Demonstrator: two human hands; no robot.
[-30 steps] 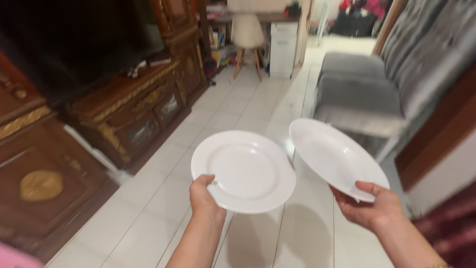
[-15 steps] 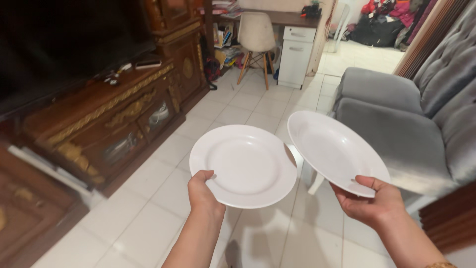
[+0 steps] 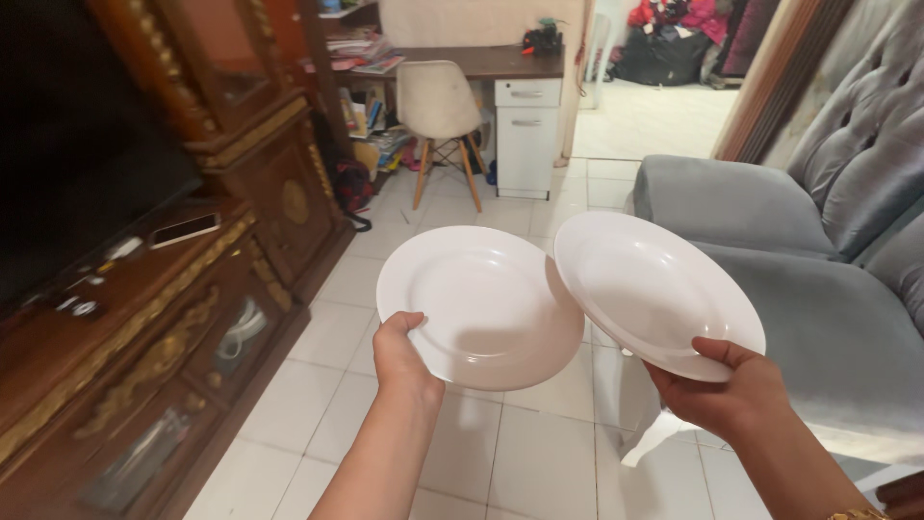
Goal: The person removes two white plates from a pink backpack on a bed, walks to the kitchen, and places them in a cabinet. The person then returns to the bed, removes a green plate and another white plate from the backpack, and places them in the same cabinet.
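Left hand (image 3: 402, 358) grips the near rim of one white plate (image 3: 479, 303), held level above the white tiled floor (image 3: 500, 453). Right hand (image 3: 724, 390) pinches a second white plate (image 3: 654, 291), tilted, its edge overlapping the first, beside the grey sofa (image 3: 818, 279).

left white plate (image 3: 478, 306) | right white plate (image 3: 654, 289) | held up, rims overlapping
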